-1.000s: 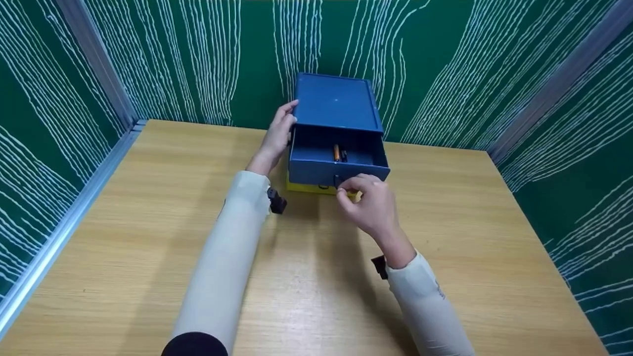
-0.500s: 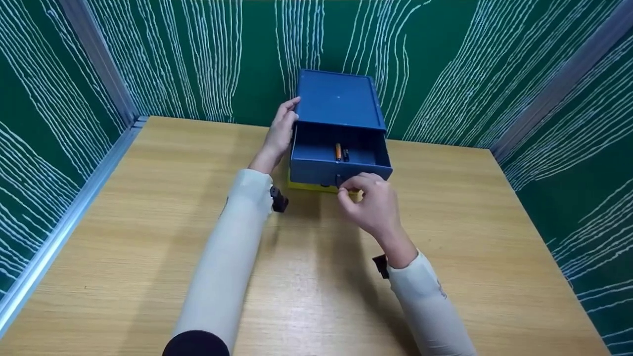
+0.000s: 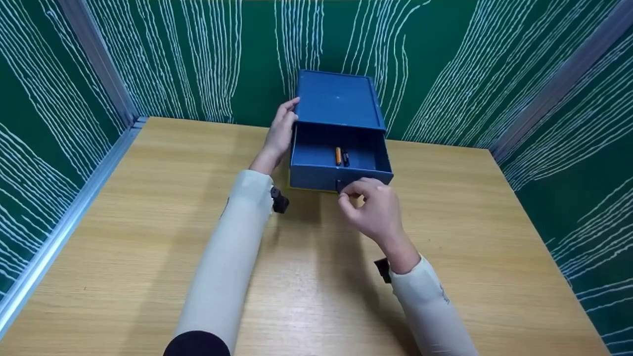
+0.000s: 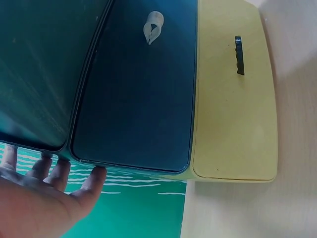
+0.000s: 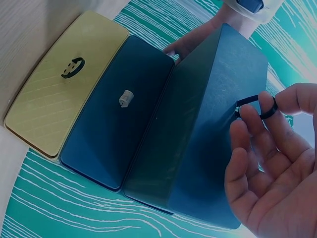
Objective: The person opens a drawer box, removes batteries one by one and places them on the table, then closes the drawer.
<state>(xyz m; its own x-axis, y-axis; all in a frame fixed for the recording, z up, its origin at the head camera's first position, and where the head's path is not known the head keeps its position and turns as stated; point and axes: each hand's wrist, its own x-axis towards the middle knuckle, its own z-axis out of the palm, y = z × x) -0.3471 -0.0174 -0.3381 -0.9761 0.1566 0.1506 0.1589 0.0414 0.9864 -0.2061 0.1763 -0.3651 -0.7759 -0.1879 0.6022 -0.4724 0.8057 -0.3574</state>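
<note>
A small drawer cabinet with a blue top stands at the back of the table. Its top drawer is pulled well out. Inside lie a short orange stick-like thing and a black one beside it. My right hand pinches the black loop handle on this drawer's front between thumb and fingers. My left hand rests against the cabinet's left side, its fingertips touching it in the left wrist view. Below, the dark blue middle drawer and the yellow bottom drawer are closed.
The middle drawer has a pale handle, the yellow one a black handle. The cabinet stands on a wooden table, close to a green back wall with white lines. Metal rails edge the left side.
The top drawer's front has come slightly further toward me and hides more of the yellow below. My right hand moved with it; the left stays at the cabinet's side.
</note>
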